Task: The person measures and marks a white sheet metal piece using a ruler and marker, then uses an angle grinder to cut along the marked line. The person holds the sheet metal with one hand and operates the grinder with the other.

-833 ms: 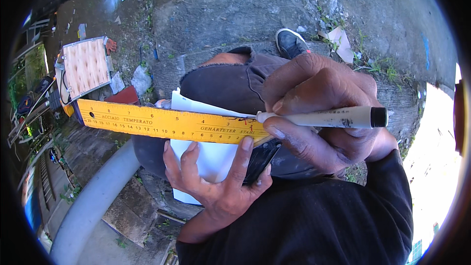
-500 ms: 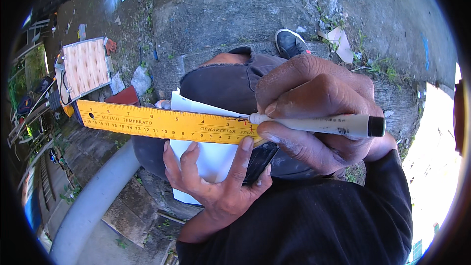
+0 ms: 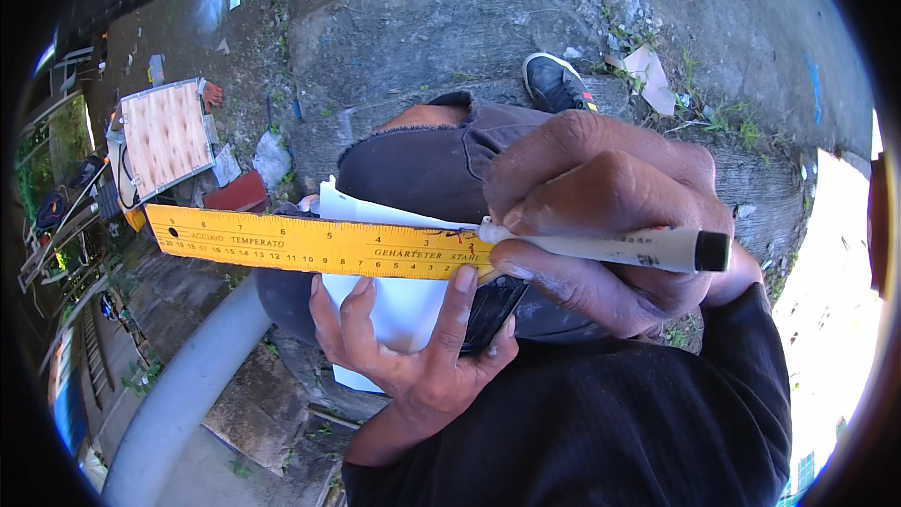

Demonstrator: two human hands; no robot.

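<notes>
My right hand (image 3: 610,225) pinches a white marker (image 3: 601,246) with a black end, its tip touching red and dark markings near the right part of a yellow metal ruler (image 3: 310,235). My left hand (image 3: 413,347) holds the ruler over a white sheet (image 3: 385,211) and a dark flat object (image 3: 490,314), index fingertip at the ruler’s lower edge, other fingers spread over the sheet. The stack rests on my legs in dark, frayed trousers (image 3: 404,164). The ruler’s right end is hidden behind my right hand.
A pale wooden board (image 3: 164,141) with a metal edge lies among clutter at left, near a red piece (image 3: 235,195). A curved grey pipe (image 3: 188,394) runs at lower left. A dark shoe (image 3: 554,82) stands on rough concrete (image 3: 432,28), with paper scraps and weeds beside it.
The marker and my right hand have moved slightly left and down. The ruler has shifted a little left and down. My left hand keeps much the same grip.
</notes>
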